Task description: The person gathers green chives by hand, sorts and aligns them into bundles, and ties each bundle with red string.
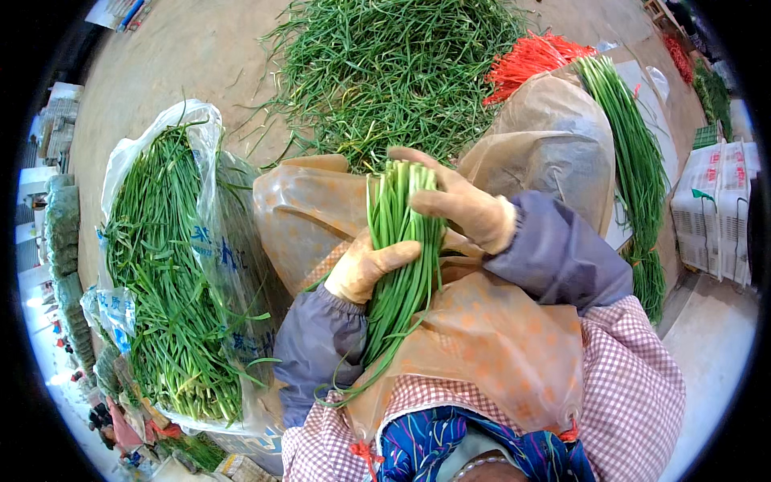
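Observation:
A bunch of green garlic chives (400, 241) stands upright over my lap, its pale cut ends at the top. My left hand (373, 262), in a tan glove, is closed around the bunch from the left, thumb across its front. My right hand (461, 208), also gloved, is at the upper right of the bunch, with its thumb and fingers around the cut ends; whether it presses on them I cannot tell. To the left, an opened clear plastic bag (208, 123) holds many loose chives (174, 271). Bundled chives (632, 132) lie beside my right knee.
A large heap of loose green leaves (397, 66) covers the floor ahead. Red plastic ties (536, 57) lie beyond my right knee. White plastic crates (714, 211) stand at the far right. A plastic apron (482, 343) covers my lap.

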A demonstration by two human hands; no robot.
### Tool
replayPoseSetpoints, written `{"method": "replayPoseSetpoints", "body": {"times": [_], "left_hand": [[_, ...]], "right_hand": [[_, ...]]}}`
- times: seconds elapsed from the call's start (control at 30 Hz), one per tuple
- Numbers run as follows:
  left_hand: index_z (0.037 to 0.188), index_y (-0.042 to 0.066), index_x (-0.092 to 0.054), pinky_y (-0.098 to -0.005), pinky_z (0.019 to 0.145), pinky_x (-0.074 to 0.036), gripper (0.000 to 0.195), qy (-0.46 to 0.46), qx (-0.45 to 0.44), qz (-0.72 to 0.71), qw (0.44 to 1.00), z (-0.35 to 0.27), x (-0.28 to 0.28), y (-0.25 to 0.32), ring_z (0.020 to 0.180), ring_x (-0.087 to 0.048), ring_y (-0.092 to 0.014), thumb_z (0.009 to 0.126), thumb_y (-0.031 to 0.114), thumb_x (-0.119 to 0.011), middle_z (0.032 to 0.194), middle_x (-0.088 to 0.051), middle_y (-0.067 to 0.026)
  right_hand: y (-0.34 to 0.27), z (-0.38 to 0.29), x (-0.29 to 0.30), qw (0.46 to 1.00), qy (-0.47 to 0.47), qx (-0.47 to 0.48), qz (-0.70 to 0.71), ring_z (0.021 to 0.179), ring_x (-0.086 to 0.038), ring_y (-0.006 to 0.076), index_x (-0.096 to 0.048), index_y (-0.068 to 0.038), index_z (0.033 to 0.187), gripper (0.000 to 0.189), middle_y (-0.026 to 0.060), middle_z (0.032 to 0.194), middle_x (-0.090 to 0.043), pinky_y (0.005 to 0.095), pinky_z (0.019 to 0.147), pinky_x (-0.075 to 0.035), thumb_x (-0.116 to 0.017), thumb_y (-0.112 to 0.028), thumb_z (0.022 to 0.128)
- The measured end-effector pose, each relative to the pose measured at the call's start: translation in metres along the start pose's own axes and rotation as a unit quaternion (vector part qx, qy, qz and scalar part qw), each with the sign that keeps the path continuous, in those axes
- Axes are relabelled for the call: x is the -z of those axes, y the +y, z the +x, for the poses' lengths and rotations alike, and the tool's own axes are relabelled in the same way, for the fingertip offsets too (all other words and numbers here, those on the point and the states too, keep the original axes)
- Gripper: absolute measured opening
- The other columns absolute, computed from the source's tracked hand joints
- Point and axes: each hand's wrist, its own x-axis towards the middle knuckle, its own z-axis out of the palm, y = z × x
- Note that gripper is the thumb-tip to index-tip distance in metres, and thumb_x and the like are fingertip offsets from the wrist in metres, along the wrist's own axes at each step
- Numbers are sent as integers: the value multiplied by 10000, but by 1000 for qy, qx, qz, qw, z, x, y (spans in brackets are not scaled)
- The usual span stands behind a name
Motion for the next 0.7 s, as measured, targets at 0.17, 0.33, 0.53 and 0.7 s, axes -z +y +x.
{"method": "replayPoseSetpoints", "body": {"times": [0.17,0.33,0.53,0.7], "left_hand": [[1100,11,-521,-341,689,-540,592,-37,99,57,993,8,2,10,765,-641,-233,689,386,-723,869,-637,-136],[1111,7,-549,-329,743,-524,659,-44,121,24,991,13,-1,13,844,-632,-222,630,414,-743,941,-636,-116],[1263,23,-464,-318,916,-420,623,-78,-14,319,944,12,18,12,1033,-526,-168,711,163,-719,1147,-571,-70],[1210,-4,-497,-307,816,-454,466,-24,76,275,958,-17,24,0,895,-573,-165,805,181,-635,1018,-607,-94]], "right_hand": [[-11,29,-16,980,-126,-63,140,959,-602,191,-364,-67,1335,653,107,990,-629,331,838,-492,-689,-79,768],[-35,26,-26,998,-46,-19,50,758,-644,199,-513,-11,1159,480,117,817,-652,321,720,-527,-700,-97,725],[-140,30,49,968,40,247,-25,780,-637,231,-420,-52,1196,467,125,849,-638,352,686,-571,-641,-197,811],[-185,1,113,914,93,394,-32,803,-635,246,-432,-44,1184,406,108,846,-626,387,747,-559,-619,-128,834]]}}
